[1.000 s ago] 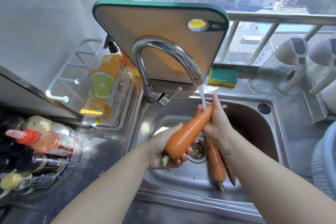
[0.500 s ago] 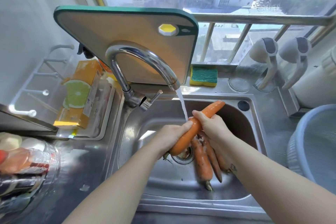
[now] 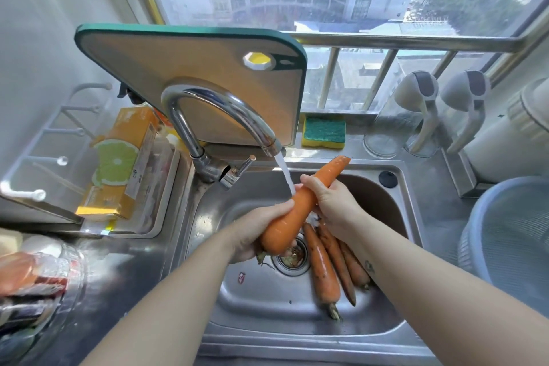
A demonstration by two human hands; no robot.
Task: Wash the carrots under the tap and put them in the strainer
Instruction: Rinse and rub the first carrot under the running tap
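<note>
Since a moment ago the carrot has slid further through the stream, its tip now poking out past the right hand. Nearest, both hands are closed around it, the left hand cupping the thick end. Below lie three unwashed carrots in the sink. Behind, the tap runs. The strainer waits at the right; this one looks nearly ready for it.
</note>
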